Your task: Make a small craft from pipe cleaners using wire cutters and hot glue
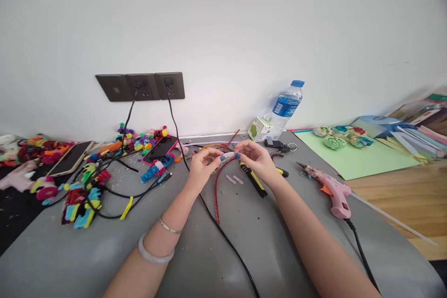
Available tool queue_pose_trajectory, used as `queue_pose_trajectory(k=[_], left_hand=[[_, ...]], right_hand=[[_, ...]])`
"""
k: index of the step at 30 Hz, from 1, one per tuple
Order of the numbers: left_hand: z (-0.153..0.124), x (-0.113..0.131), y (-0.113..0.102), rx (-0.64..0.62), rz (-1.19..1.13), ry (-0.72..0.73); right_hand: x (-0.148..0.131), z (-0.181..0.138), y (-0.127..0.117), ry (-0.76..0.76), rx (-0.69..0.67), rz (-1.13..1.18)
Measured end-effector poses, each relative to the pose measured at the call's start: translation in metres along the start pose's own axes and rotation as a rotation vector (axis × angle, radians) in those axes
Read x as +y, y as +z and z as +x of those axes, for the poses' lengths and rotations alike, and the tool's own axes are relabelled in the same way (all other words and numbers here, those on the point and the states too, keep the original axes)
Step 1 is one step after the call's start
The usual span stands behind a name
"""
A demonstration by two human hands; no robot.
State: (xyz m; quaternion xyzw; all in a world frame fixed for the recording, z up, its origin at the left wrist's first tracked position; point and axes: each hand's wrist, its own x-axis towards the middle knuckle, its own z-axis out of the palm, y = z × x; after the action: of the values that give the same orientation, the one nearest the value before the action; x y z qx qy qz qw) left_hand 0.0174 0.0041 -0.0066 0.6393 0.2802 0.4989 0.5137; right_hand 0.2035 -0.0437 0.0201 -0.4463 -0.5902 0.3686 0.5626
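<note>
Between my two hands, above the grey table, is a short pale pink piece of pipe cleaner [228, 154]. My left hand [206, 164] pinches its left end between thumb and finger. At its right end, my right hand [256, 158] is closed in a pinch. Two more short pale pink pieces [234, 179] lie on the table just below. A long red pipe cleaner [215, 191] curves down from under my hands. Partly hidden by my right hand and wrist are yellow-and-black pliers [256, 181].
At right lies a pink glue gun [335, 191] with its cord, near green paper [356, 153] bearing crumpled paper flowers. A water bottle [287, 107], a small carton [259, 129] and keys [279, 145] stand or lie by the wall. Pipe-cleaner figures [84, 200], phones and black cables [223, 233] cover the left.
</note>
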Motion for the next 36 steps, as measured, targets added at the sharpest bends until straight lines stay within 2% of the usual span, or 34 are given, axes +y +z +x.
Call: queue_pose_trajectory(k=[9, 25, 36], left_hand=[[0.001, 0.004, 0.002, 0.01, -0.003, 0.017], [-0.001, 0.008, 0.003, -0.06, 0.011, -0.002], [-0.002, 0.011, 0.004, -0.047, 0.039, 0.017]], right_hand=[[0.0, 0.0, 0.0, -0.034, -0.036, -0.037], [0.001, 0.0, -0.001, -0.05, -0.039, -0.114], [0.003, -0.001, -0.002, -0.038, -0.065, -0.156]])
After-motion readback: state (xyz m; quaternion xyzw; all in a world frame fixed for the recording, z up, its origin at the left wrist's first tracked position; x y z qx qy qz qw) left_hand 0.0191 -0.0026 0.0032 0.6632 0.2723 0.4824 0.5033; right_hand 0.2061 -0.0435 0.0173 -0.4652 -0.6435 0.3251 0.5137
